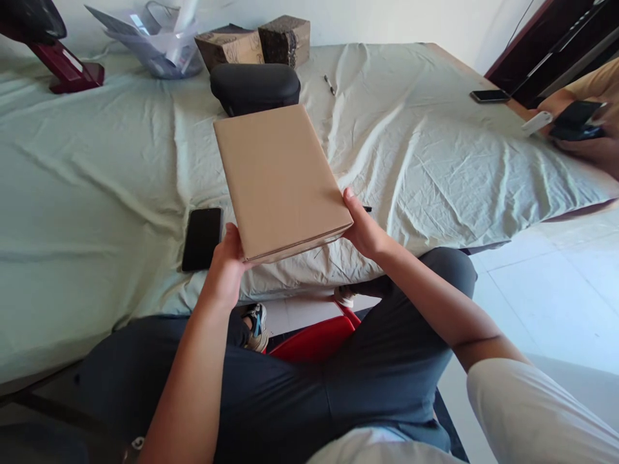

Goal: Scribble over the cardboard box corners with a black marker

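Observation:
A closed brown cardboard box [285, 183] is held between my two hands above the front of the cloth-covered table. My left hand [227, 267] grips its near left corner, with the thumb along the side and the other fingers hidden beneath. At the near right corner, my right hand [363, 227] holds the box with its thumb by the top edge; the rest of its fingers are out of sight underneath. A black smartphone [202, 240] lies on the cloth just left of my left hand. Behind the box sits a black zip case [255, 89], partly covered by it.
Two patterned boxes [285, 40] and a clear plastic basket [167, 58] stand along the wall. A dark red stand [75, 71] is at far left. A pen [329, 85] and another phone [489, 96] lie farther back. At right, another person's hands [592, 138] hold a dark device.

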`<state>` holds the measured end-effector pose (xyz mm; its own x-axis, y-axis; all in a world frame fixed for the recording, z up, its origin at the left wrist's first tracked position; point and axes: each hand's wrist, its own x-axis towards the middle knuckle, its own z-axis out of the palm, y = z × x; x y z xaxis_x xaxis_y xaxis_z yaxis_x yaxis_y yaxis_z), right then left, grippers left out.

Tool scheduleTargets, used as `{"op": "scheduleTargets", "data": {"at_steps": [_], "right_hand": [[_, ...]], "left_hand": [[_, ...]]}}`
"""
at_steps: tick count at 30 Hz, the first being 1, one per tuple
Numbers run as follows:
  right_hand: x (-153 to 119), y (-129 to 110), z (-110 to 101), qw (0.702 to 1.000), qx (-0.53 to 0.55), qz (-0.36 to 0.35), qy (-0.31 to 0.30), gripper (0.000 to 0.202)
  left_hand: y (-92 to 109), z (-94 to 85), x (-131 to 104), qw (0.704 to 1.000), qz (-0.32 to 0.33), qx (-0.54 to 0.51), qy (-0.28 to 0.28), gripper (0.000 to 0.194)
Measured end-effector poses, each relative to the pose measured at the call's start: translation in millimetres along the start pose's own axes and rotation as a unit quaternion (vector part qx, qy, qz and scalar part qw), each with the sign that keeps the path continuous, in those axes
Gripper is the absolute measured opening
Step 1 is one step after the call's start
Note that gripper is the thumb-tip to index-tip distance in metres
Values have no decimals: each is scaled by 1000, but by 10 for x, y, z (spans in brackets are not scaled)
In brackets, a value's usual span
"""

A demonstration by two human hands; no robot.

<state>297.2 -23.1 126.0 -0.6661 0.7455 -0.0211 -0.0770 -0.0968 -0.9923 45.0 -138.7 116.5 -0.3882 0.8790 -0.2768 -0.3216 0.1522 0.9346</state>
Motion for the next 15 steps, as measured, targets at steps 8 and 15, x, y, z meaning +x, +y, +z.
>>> {"op": "scheduleTargets", "data": {"at_steps": [8, 15], "right_hand": [[-39, -8, 45, 999, -38, -12, 24, 97], [-61, -3, -61, 996, -61, -13, 69, 93]], "left_hand": [[73, 29, -18, 998, 29, -47, 20, 50], [-23, 2, 18, 995, 94, -13, 44, 37]]}}
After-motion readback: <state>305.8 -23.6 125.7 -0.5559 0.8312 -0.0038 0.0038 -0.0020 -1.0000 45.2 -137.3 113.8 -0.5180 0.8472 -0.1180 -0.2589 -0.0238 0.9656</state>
